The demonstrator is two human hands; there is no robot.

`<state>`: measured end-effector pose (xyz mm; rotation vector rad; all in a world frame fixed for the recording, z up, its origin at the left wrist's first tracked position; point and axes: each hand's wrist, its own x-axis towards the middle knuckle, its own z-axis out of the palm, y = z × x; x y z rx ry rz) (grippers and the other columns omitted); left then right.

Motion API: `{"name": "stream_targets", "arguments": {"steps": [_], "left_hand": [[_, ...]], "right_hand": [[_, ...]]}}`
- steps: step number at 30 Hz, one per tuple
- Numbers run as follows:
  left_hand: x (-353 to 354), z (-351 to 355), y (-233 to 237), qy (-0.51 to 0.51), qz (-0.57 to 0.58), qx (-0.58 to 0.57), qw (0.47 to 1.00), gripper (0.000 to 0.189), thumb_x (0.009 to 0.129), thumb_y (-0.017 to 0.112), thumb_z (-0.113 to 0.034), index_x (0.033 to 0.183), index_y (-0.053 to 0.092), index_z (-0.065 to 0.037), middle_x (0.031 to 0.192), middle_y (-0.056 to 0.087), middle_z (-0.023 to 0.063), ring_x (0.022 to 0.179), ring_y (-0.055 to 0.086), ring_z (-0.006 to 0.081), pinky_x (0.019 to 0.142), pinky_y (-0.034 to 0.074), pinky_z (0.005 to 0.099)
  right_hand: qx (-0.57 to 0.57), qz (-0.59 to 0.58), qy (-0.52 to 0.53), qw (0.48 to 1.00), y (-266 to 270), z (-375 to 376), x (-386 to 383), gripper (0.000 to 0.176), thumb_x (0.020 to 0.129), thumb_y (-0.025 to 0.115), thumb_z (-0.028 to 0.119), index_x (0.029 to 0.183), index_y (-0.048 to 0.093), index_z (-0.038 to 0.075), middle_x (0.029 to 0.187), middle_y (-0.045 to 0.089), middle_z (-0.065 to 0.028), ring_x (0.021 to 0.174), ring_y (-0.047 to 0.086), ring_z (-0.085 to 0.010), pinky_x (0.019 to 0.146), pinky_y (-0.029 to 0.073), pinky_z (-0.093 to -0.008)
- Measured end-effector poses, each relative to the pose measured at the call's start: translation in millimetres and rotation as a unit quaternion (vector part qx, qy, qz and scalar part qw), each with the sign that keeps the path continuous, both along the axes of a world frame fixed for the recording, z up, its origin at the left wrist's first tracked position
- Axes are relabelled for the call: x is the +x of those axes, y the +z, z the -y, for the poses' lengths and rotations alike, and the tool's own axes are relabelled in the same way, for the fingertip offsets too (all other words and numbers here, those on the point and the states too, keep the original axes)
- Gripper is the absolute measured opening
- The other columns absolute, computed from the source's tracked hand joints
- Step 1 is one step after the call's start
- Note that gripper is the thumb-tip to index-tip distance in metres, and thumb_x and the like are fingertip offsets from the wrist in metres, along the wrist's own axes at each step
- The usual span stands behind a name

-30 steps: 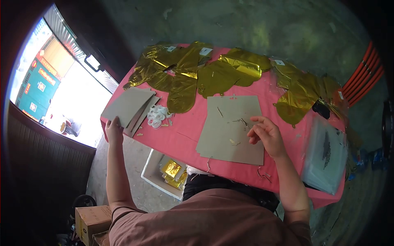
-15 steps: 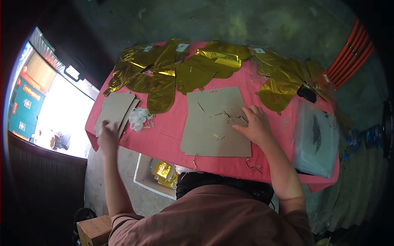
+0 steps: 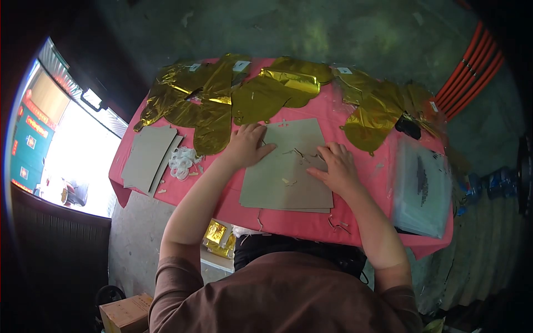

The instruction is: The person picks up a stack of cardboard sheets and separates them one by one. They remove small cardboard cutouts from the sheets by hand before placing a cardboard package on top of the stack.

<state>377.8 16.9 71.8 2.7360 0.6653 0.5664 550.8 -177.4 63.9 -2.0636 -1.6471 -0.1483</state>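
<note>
A grey cardboard sheet stack (image 3: pixel 286 188) lies at the middle of the table, its edges slightly out of line. My left hand (image 3: pixel 248 147) rests at the stack's upper left edge, thumb spread away from the fingers. Against the right edge lies my right hand (image 3: pixel 337 166), thumb and fingers apart. Thin scraps (image 3: pixel 300 152) are scattered on the top sheet between both hands. A second pile of grey cardboard (image 3: pixel 149 155) sits at the left end of the table, beside a white bundle of string or bands (image 3: pixel 181 162).
Gold foil balloons (image 3: pixel 214 111) lie flat along the far side of the pink tablecloth (image 3: pixel 222 194). Clear plastic bags (image 3: pixel 420 188) are stacked at the right end. Below the near edge is a box with gold foil packets (image 3: pixel 220 238); a cardboard carton (image 3: pixel 126 312) stands lower left.
My left hand has moved right, from the left cardboard pile to the middle stack's left edge. My right hand stays at the right edge. The view has shifted slightly.
</note>
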Motion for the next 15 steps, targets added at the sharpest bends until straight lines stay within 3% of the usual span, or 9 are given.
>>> {"name": "stream_targets", "arguments": {"steps": [2, 6, 8, 12, 14, 15], "left_hand": [[8, -1, 15, 0.019, -0.142, 0.034, 0.989, 0.066, 0.069, 0.062, -0.049, 0.115, 0.049, -0.003, 0.115, 0.047, 0.016, 0.111, 0.043, 0.0298, 0.097, 0.029, 0.0419], [14, -12, 27, 0.022, -0.201, 0.019, 0.979, 0.077, 0.058, 0.066, -0.056, 0.114, 0.05, -0.006, 0.112, 0.051, 0.0145, 0.109, 0.045, 0.0294, 0.09, 0.034, 0.0422], [15, -15, 32, 0.021, -0.256, -0.076, 0.963, 0.08, 0.053, 0.069, -0.056, 0.111, 0.052, -0.004, 0.105, 0.055, 0.013, 0.103, 0.05, 0.0279, 0.09, 0.034, 0.0435], [10, -21, 35, 0.013, -0.247, -0.129, 0.96, 0.073, 0.051, 0.072, -0.05, 0.104, 0.055, -0.002, 0.096, 0.059, 0.012, 0.092, 0.057, 0.0263, 0.084, 0.039, 0.0396], [9, -13, 51, -0.026, -0.268, -0.251, 0.93, 0.062, 0.053, 0.076, -0.039, 0.098, 0.057, -0.001, 0.09, 0.062, 0.0109, 0.083, 0.06, 0.0214, 0.075, 0.045, 0.0329], [8, -14, 49, -0.027, -0.268, -0.251, 0.93, 0.062, 0.053, 0.076, -0.039, 0.098, 0.057, -0.001, 0.09, 0.062, 0.0109, 0.083, 0.06, 0.0214, 0.075, 0.045, 0.0329]], "right_hand": [[-0.001, -0.001, 0.0, 1.0, 1, 0, 0, 0.051, 0.064, 0.071, 0.035, 0.103, 0.053, 0.007, 0.099, 0.048, -0.0066, 0.095, 0.045, -0.0243, 0.078, 0.036, -0.0378], [-0.012, -0.005, 0.003, 1.0, 3, 2, 0, 0.051, 0.064, 0.071, 0.034, 0.103, 0.053, 0.007, 0.102, 0.048, -0.0065, 0.095, 0.045, -0.024, 0.078, 0.036, -0.0377], [-0.01, -0.002, 0.004, 1.0, 2, 2, 0, 0.051, 0.064, 0.071, 0.034, 0.103, 0.053, 0.007, 0.102, 0.048, -0.0063, 0.095, 0.045, -0.0239, 0.078, 0.036, -0.0376], [-0.017, -0.003, 0.009, 1.0, 2, 2, 1, 0.052, 0.064, 0.071, 0.034, 0.105, 0.053, 0.008, 0.105, 0.048, -0.0057, 0.097, 0.045, -0.0233, 0.079, 0.036, -0.0373], [-0.025, -0.005, 0.013, 1.0, 1, 2, 2, 0.054, 0.064, 0.071, 0.035, 0.107, 0.052, 0.008, 0.106, 0.048, -0.0055, 0.098, 0.044, -0.0229, 0.08, 0.036, -0.0371], [-0.032, -0.005, 0.017, 0.999, 1, 3, 3, 0.056, 0.064, 0.071, 0.035, 0.109, 0.052, 0.008, 0.106, 0.047, -0.0052, 0.098, 0.044, -0.0226, 0.08, 0.035, -0.0369]]}}
